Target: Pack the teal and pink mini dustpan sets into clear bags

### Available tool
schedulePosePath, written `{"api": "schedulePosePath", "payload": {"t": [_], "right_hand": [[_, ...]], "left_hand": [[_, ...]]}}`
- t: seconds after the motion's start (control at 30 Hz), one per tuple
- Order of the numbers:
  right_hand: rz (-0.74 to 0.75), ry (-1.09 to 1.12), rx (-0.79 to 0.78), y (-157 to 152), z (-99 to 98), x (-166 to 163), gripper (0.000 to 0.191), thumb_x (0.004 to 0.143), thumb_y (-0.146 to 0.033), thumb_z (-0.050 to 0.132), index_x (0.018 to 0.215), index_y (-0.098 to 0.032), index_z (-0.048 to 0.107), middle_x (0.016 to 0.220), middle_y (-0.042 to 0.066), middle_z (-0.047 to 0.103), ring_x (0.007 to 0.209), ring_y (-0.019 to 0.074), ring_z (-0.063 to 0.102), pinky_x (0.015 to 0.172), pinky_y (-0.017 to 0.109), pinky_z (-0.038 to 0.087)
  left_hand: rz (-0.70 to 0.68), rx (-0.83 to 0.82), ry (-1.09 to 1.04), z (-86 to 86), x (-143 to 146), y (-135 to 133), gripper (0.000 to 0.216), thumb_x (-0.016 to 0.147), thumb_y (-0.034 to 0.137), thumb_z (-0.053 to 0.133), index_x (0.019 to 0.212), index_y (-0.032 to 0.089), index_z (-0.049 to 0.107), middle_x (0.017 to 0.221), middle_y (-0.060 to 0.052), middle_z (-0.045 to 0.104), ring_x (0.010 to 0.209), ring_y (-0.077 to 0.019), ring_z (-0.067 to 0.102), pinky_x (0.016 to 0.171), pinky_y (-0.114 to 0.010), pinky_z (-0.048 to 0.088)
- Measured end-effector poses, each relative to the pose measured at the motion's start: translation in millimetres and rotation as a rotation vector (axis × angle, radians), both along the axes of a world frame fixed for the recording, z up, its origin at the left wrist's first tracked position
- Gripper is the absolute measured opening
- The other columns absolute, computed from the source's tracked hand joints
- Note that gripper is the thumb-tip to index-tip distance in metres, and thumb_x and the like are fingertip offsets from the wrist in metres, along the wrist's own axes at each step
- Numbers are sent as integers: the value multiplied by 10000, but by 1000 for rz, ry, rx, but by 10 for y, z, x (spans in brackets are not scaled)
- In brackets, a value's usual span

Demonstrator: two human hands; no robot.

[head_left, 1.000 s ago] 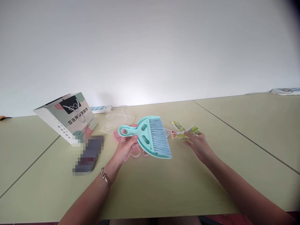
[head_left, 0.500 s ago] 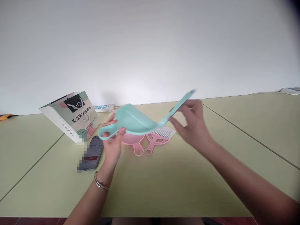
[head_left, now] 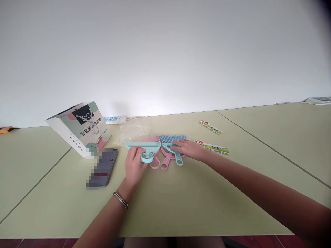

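My left hand (head_left: 134, 165) rests on the handle of a mint-green dustpan (head_left: 143, 146) that lies on the table, fingers curled over it. My right hand (head_left: 188, 149) lies on a mint-green brush (head_left: 172, 144) with blue bristles, fingers pressed on its body. Both green pieces sit on top of a pink dustpan (head_left: 154, 161) and pink brush (head_left: 167, 159), whose handles stick out toward me.
A printed paper bag (head_left: 80, 128) lies on its side at the left, a phone (head_left: 102, 168) in front of it. A clear plastic wrapper (head_left: 132, 131) and a power strip (head_left: 115, 119) lie behind. Two paper labels (head_left: 211, 147) (head_left: 210, 126) lie to the right on the green table (head_left: 181, 199).
The green dustpan and brush, held up together and then pulled apart in the air, are now set down side by side on the pink set. Both hands came down with them.
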State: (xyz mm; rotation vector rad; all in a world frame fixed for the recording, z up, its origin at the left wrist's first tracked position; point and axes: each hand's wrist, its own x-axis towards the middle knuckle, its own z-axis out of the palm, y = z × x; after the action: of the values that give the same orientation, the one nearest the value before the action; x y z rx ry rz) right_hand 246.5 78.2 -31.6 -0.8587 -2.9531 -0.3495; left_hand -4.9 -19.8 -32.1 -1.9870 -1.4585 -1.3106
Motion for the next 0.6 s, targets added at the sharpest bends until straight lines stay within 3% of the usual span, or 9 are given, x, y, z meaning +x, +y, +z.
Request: {"api": "schedulePosePath", "payload": {"t": [0.1, 0.23, 0.4, 0.5, 0.6], "right_hand": [[-15, 82, -77, 18, -76, 56, 577, 772, -7, 485, 1281, -279, 507, 1266, 83, 574, 1047, 214, 611, 811, 341, 508], [-29, 352, -116, -58, -264, 87, 555, 790, -38, 470, 1308, -237, 486, 1294, 93, 566, 1212, 246, 517, 946, 416, 473], [-73, 744, -122, -262, -378, 46, 482, 863, -63, 348, 1281, -247, 502, 1266, 75, 587, 1252, 214, 480, 1002, 427, 440], [-126, 981, -153, -365, -270, -2, 388, 897, -148, 371, 1232, -266, 528, 1210, 70, 612, 1172, 207, 539, 960, 422, 465], [-225, 1233, -221, -443, -99, -64, 298, 904, -223, 404, 1152, -259, 565, 1149, 66, 629, 1093, 203, 575, 932, 417, 467]], "left_hand": [[23, -168, 101, -80, 69, -34, 114, 789, 279, 620, 828, 209, 539, 864, -32, 569, 779, -169, 553, 583, -249, 409], [64, -320, 86, -113, 132, -36, 285, 730, 428, 670, 809, 207, 508, 839, -24, 550, 744, -173, 546, 530, -251, 393], [-61, -128, -194, 29, 41, 0, 220, 749, 324, 670, 789, 205, 490, 796, -7, 510, 762, -150, 528, 666, -268, 436], [-147, 59, -472, 144, -61, 21, 201, 749, 263, 668, 753, 202, 476, 778, 4, 487, 753, -134, 510, 660, -257, 426], [-270, 122, -756, 253, -152, 54, 179, 788, 293, 623, 745, 199, 477, 756, 8, 495, 693, -115, 494, 612, -243, 413]]}}
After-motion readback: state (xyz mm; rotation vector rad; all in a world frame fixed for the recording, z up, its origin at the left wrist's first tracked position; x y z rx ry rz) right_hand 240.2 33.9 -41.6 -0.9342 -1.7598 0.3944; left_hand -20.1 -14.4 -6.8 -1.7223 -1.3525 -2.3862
